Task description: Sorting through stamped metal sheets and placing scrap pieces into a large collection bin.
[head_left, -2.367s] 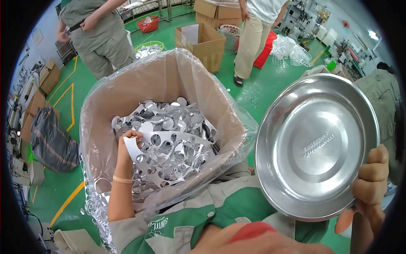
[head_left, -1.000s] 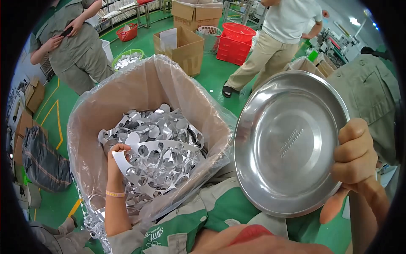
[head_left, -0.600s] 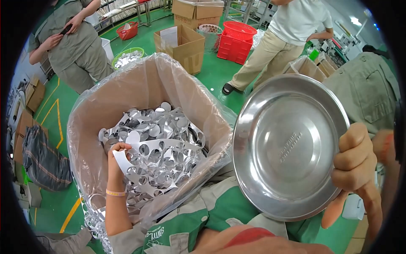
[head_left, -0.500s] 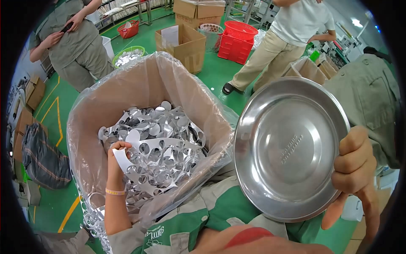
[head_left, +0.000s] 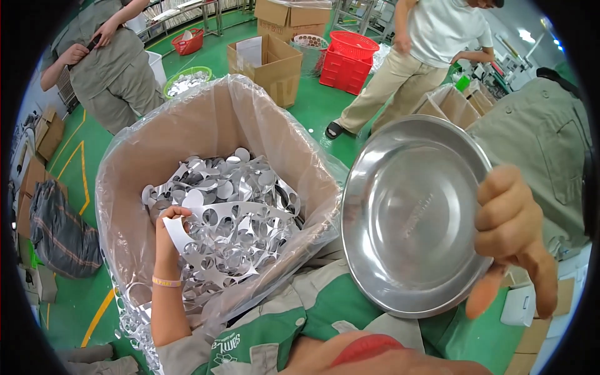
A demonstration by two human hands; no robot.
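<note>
My right hand (head_left: pixel 509 219) is closed on the rim of a round, shiny stainless steel dish (head_left: pixel 412 269), held up with its hollow side in view. The dish has raised lettering at its centre. Inside a large cardboard box (head_left: pixel 165 122) lined with clear plastic, my left hand (head_left: pixel 173 219) has its fingers curled round the end of a perforated metal strip (head_left: pixel 179 236). That strip runs into a heap of silvery punched scrap (head_left: pixel 237 240). Round metal discs (head_left: pixel 215 181) lie at the far side of the heap.
Two people stand beyond the box, left and right; a grey-green sleeve (head_left: pixel 531 131) is close on my right. Behind are an open carton (head_left: pixel 269 72), a red crate (head_left: pixel 347 72) and a green basket (head_left: pixel 187 81). A dark bundle (head_left: pixel 62 228) lies at left.
My right hand and the dish have moved a little to the left, and the dish has turned slightly. My left hand keeps its grip on the strip, almost still.
</note>
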